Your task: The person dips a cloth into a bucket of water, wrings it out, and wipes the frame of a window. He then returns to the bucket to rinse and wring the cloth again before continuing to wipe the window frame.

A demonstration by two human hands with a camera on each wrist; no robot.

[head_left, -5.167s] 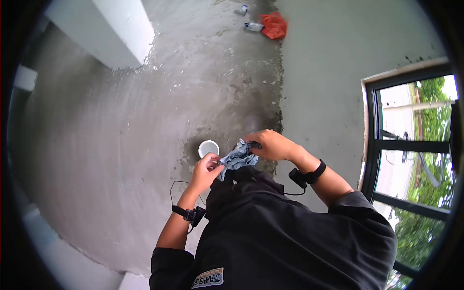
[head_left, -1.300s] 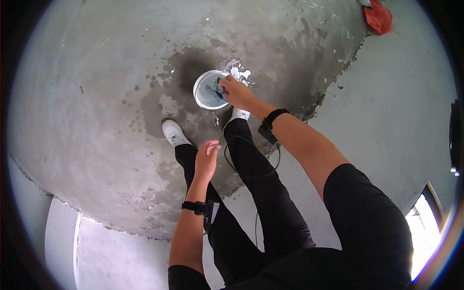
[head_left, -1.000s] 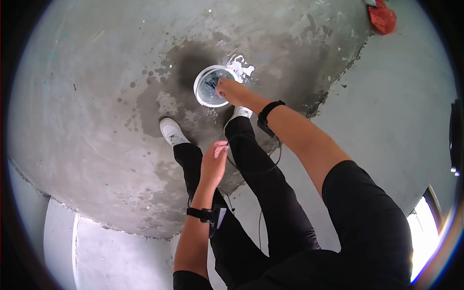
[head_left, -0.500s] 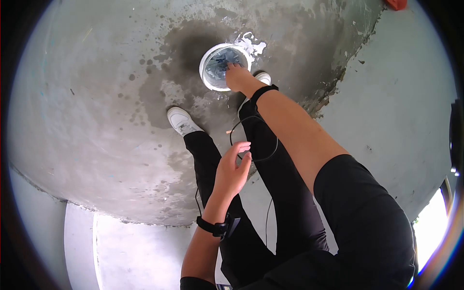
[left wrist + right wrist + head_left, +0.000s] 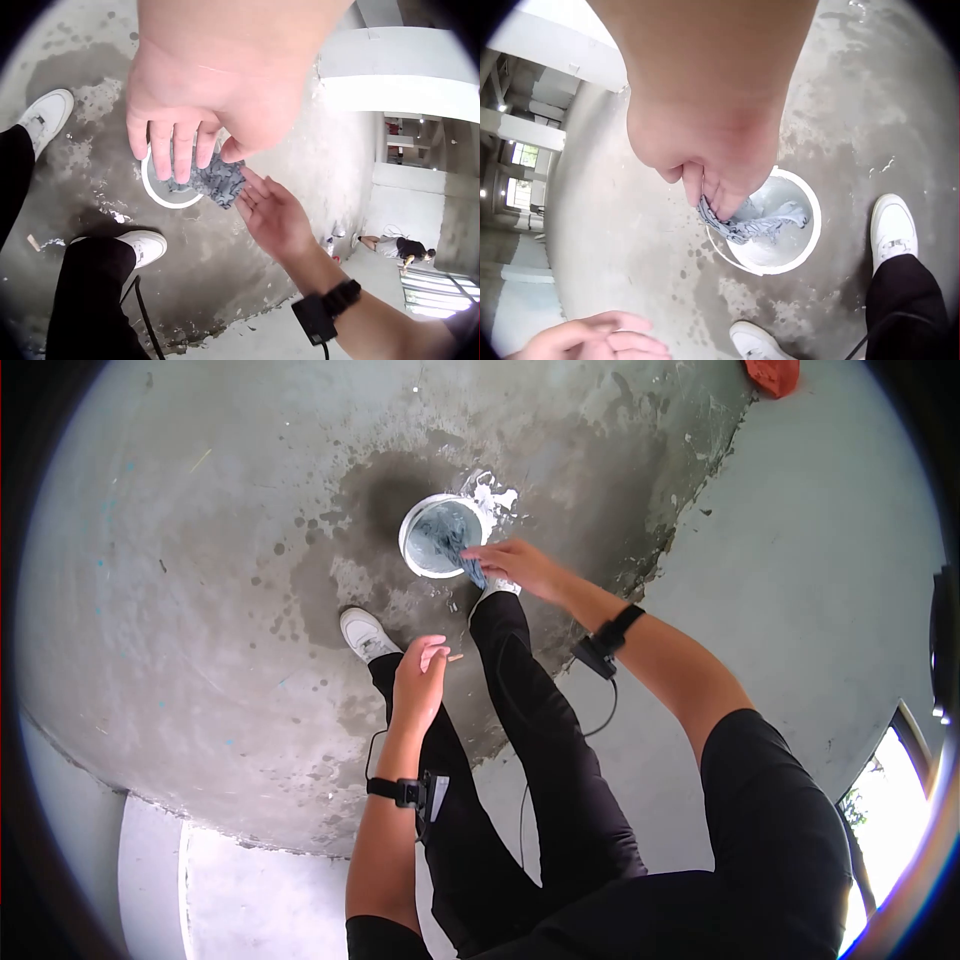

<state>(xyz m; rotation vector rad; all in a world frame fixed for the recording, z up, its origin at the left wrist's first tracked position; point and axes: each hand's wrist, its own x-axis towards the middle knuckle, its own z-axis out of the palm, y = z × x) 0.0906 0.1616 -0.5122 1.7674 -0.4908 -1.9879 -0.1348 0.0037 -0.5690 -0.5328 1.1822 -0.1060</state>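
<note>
A wet blue-grey cloth (image 5: 474, 572) hangs over the near rim of a white bucket (image 5: 406, 538) on the floor, part of it lying in the water. My right hand (image 5: 512, 564) pinches the cloth's upper end; in the right wrist view the fingertips bend onto the cloth (image 5: 731, 228). Seen from the left wrist, the cloth (image 5: 221, 184) spreads bunched between the bucket and my right hand (image 5: 274, 217). My left hand (image 5: 420, 678) hovers over my left leg with loosely bent fingers and holds nothing.
White shoes (image 5: 365, 632) stand just this side of the bucket. The floor (image 5: 600, 480) around it is wet, with a white splash (image 5: 492, 495) beyond the rim. A red bag (image 5: 773, 374) lies by the wall. Another person (image 5: 401, 247) is in the distance.
Earlier both hands held the cloth above the floor; then my right hand worked it inside the bucket. Now the right hand has drawn part of it over the near rim. The left hand stays apart.
</note>
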